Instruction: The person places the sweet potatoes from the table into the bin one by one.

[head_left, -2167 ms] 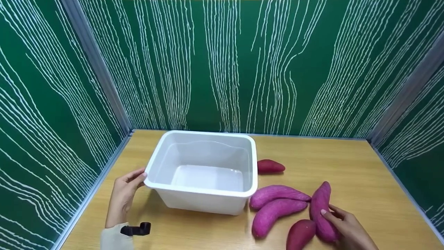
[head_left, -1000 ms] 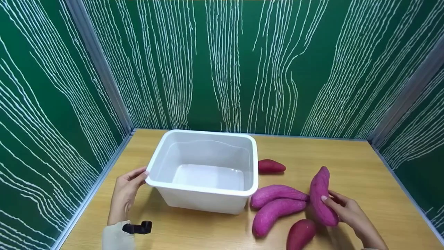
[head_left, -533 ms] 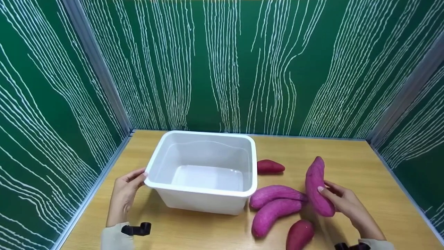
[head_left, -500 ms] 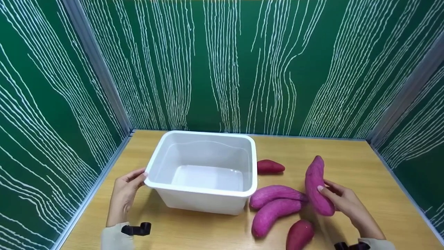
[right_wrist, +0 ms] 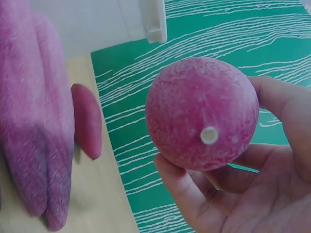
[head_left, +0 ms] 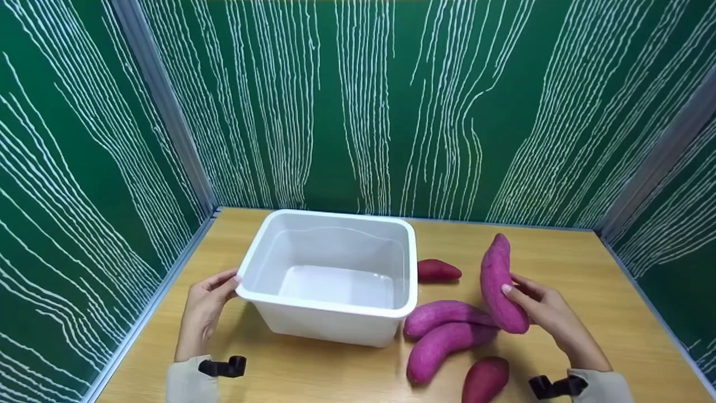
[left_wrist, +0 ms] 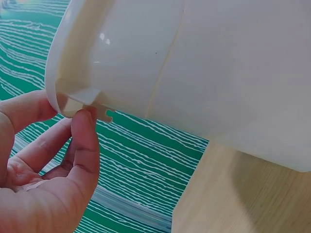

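My left hand pinches the left rim of a white plastic tub, thumb and fingers at its edge. In my right hand is a long purple sweet potato, gripped by its side and raised above the table, narrow end pointing up and away. The right wrist view meets this sweet potato end-on, with a pale spot on its tip. Two more purple sweet potatoes lie side by side right of the tub. The held one overlaps their tips in the head view.
A small dark red sweet potato lies against the tub's right side, and another sits near the front edge. Green panels with white wavy lines wall in the wooden table at the back and sides.
My right hand has lifted the sweet potato off the table, carrying it up, away from me and slightly left. The left hand and the tub stay where they were.
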{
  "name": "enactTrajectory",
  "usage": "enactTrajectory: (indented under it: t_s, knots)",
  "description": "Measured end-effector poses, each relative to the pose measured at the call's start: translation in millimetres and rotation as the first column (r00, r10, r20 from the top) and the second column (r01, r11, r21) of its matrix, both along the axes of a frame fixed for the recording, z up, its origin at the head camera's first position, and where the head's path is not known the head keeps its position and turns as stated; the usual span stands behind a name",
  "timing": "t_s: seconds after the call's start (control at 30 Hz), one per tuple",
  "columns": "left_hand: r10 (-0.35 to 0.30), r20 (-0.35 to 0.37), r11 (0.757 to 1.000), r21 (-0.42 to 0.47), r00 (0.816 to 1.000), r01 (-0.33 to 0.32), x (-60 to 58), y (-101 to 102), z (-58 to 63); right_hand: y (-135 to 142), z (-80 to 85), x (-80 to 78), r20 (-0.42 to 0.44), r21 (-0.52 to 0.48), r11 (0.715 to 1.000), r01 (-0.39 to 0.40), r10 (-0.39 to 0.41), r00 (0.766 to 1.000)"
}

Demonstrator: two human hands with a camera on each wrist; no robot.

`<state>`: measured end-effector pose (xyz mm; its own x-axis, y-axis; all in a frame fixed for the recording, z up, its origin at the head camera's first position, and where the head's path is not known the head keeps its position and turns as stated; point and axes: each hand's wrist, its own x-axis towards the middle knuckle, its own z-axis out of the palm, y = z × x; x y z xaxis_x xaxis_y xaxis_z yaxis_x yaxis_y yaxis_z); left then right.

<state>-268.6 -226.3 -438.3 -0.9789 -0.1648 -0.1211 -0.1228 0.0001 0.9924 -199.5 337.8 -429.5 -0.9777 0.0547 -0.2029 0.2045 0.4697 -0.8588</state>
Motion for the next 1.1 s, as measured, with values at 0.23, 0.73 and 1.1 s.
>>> enactTrajectory:
  t_s: [0.23,0.73,1.1]
  knots:
    - [-0.005,0.0,1.0,0.015,1.0,0.005,-0.5,-1,-0.2,-9,13.3,-8.2,-0.022,-0.002,1.0,-0.02,0.02,1.0]
    - [-0.008,0.035,0.999,-0.044,0.999,0.009,1.0,-1,4.2,-26,39.5,-23.1,-0.108,-0.04,0.995,-0.087,0.082,0.991]
    - [0.011,0.021,0.998,-0.056,1.0,-0.01,0.5,0,4.5,-44,54.1,-36.0,-0.167,-0.097,0.985,-0.146,0.128,0.978]
